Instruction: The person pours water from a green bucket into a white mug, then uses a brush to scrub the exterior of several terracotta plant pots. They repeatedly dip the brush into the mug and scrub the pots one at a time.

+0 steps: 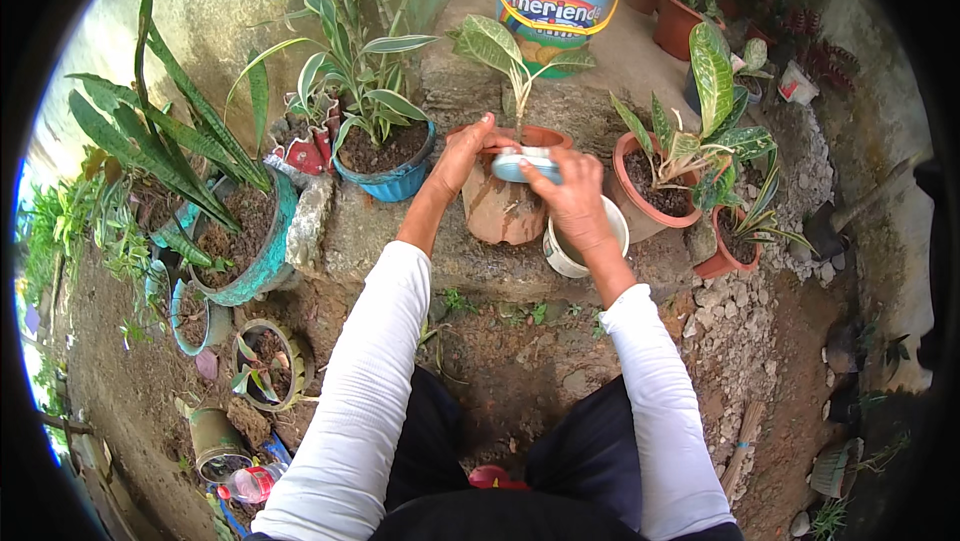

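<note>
My right hand [574, 192] is closed around a scrub brush [525, 166] with a light blue back and pale bristles, held at the front rim of a terracotta-coloured plant pot [504, 207]. The pot's front is wet and streaked with dark marks. At the pot's rim on the left is my left hand [461, 158], its fingers on or just over the edge; its grip is partly hidden. A leafy plant [519, 83] with pale stems stands in this pot. Below my right hand sits a white tub [562, 248], partly covered by the wrist.
A lidded plastic bucket [551, 8] with a yellow handle stands behind. A blue pot [390, 173] is on the left, an orange-rimmed pot [630, 188] on the right. A large turquoise pot [274, 248] holds snake plants. Rubble [735, 331] and a plastic bottle [251, 483] lie lower down.
</note>
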`<state>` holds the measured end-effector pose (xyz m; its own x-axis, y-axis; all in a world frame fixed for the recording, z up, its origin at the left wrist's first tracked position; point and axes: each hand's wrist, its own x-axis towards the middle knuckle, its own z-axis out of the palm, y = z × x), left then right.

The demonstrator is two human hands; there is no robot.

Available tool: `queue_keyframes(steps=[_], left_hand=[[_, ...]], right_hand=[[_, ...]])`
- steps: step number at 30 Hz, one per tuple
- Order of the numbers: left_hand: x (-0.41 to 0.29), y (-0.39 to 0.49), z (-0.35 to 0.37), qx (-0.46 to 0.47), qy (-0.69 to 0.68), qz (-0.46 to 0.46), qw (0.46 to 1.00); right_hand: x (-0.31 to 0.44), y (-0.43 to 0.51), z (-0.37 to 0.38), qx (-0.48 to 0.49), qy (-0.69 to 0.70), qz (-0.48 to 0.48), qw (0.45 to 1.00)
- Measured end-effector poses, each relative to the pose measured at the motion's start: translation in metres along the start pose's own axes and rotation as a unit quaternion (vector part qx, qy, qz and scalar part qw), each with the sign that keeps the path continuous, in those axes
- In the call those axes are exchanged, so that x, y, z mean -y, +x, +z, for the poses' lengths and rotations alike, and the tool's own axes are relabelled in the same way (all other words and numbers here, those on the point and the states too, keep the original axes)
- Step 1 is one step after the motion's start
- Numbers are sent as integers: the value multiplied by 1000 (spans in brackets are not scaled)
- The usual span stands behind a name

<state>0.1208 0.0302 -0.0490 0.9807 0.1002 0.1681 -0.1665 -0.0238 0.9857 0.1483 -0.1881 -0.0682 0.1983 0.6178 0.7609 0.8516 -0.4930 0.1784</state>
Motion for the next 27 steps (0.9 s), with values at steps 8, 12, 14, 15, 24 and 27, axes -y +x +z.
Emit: queue_keyframes(steps=[8,12,14,15,24,27], left_hand=[[0,-1,-6,37,13,-8,999],[2,1,-1,6,4,10,1000],[4,3,0,-1,9,8,1000],[5,3,0,3,9,5,1000],[-10,-8,-3,-4,40,-15,999],[-9,-6,-3,-15,30,-14,999]], right_hand=[[-23,-11,-3,13,3,-9,1000],[-36,-27,-2,7,-4,44,999],[-22,-12,3,12,24,26,999],[-13,-5,5,15,38,17,999],[-36,-17,-8,22,58,45,997],[-37,-22,-3,2,31,51,998]])
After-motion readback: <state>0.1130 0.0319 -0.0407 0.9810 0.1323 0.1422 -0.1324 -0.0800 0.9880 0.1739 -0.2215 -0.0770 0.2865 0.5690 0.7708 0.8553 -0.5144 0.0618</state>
